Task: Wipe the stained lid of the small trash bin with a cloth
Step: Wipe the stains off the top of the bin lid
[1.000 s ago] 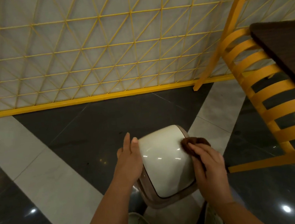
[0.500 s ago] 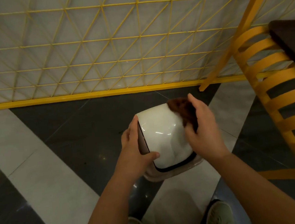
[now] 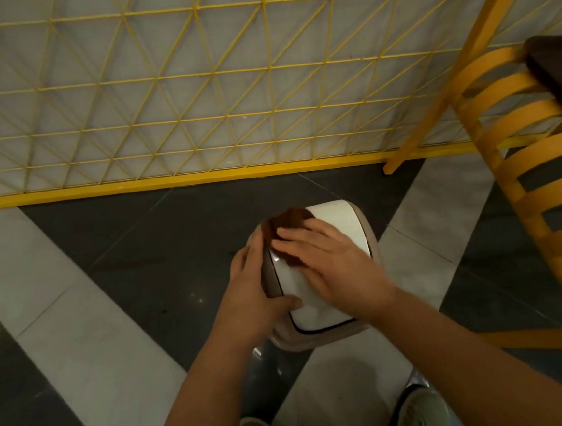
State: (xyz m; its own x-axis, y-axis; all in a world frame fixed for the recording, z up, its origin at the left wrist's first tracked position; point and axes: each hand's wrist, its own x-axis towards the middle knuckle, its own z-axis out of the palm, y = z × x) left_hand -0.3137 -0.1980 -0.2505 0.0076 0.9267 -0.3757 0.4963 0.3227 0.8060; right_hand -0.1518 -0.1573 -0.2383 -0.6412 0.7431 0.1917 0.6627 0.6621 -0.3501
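Cloth (image 3: pixel 289 225) under my right hand (image 3: pixel 331 262), on the upper left of the bin lid (image 3: pixel 338 228), centre of frame.

My right hand lies flat, fingers nearly straight, pressing the brown cloth onto the white lid; my left hand (image 3: pixel 252 293) grips the small trash bin (image 3: pixel 318 340) at its left edge, thumb curled over the lid's near corner. To wipe well I judge I should keep that brace firm, since the lid looks like a swing type that could tip under pressure, and cover the lid in overlapping passes. I cannot make out any stain in the glare. The yellow chair (image 3: pixel 536 190) stands near on the right, the yellow lattice wall (image 3: pixel 193 84) behind; my shoes (image 3: pixel 423 414) are just below the bin. Nothing blocks the stroke.
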